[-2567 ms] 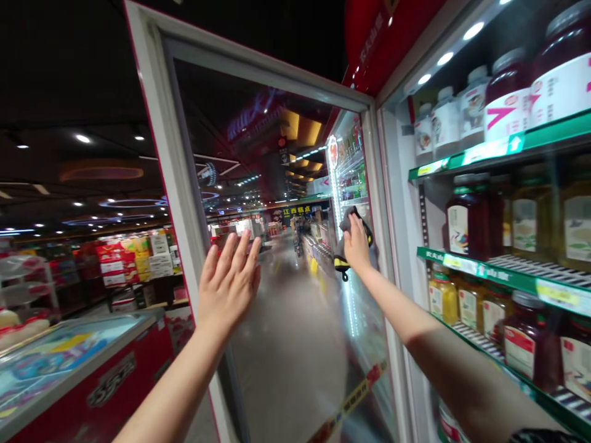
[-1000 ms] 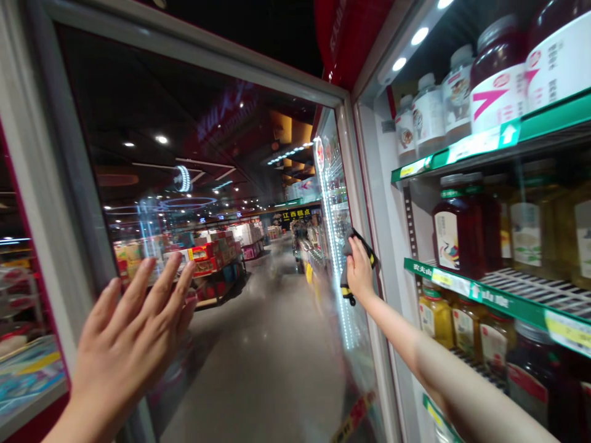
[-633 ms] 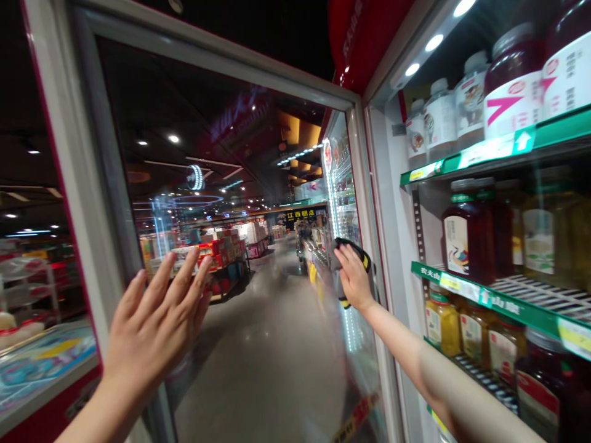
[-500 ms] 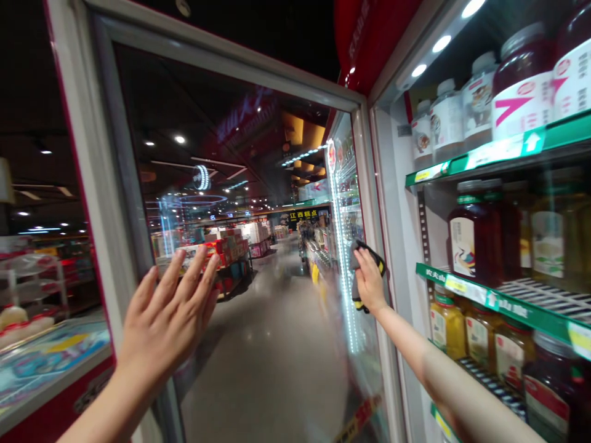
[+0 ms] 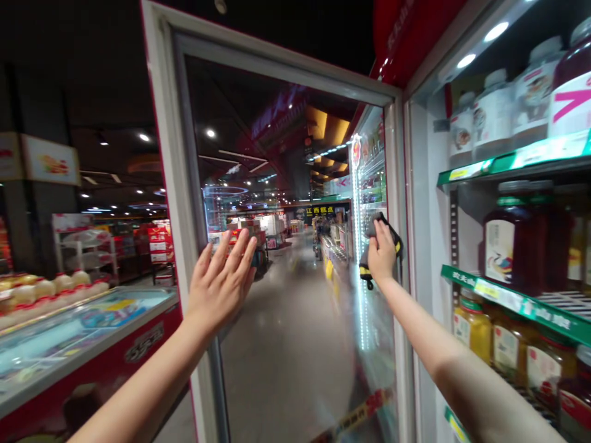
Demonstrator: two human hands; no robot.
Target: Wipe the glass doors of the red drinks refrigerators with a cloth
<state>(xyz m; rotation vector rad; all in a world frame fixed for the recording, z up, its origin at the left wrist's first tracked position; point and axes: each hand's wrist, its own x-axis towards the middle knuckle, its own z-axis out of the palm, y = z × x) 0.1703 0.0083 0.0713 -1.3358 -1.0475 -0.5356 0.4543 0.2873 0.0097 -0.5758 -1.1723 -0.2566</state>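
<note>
A glass cooler door (image 5: 295, 64) with a pale frame stands swung out in front of me. My left hand (image 5: 221, 277) lies flat with fingers spread at the door's left side, over the glass and near the frame; whether the palm touches is hidden. Near the hinge side, my right hand (image 5: 382, 255) presses a grey cloth-like thing with black and yellow trim (image 5: 364, 271) to the glass. The hand covers most of it, and its exact kind does not show.
To the right, the lit cooler's shelves (image 5: 508, 298) carry bottled drinks, including a dark bottle (image 5: 499, 240). At left is a chest freezer (image 5: 152, 329) with round packs along its edge. Beyond the glass runs an aisle floor (image 5: 286, 351).
My view has turned left, so the door, shelves and both hands sit further right in the picture. My right hand and the cloth-like thing have shifted slightly up and away from the hinge.
</note>
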